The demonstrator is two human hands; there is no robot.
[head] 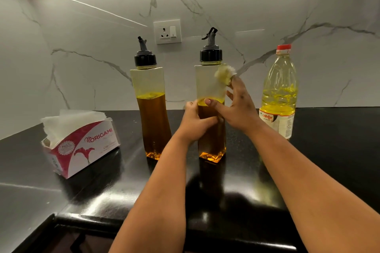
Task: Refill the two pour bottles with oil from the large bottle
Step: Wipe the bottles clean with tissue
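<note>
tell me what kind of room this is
Most likely a home kitchen: a black countertop against a marble-look backsplash with a wall socket, and a large bottle of cooking oil standing by two pour bottles.

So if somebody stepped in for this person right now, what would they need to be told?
Left hand grips the right pour bottle at its middle, steadying it on the counter.
Right hand pinches an oily tissue wad against that bottle's upper side.
Left pour bottle stands beside it; both are capped and over half full.
Large bottle stands capped on the right, partly emptied.
Left: finish wiping. Whether more oil is wanted I can't tell.
</note>
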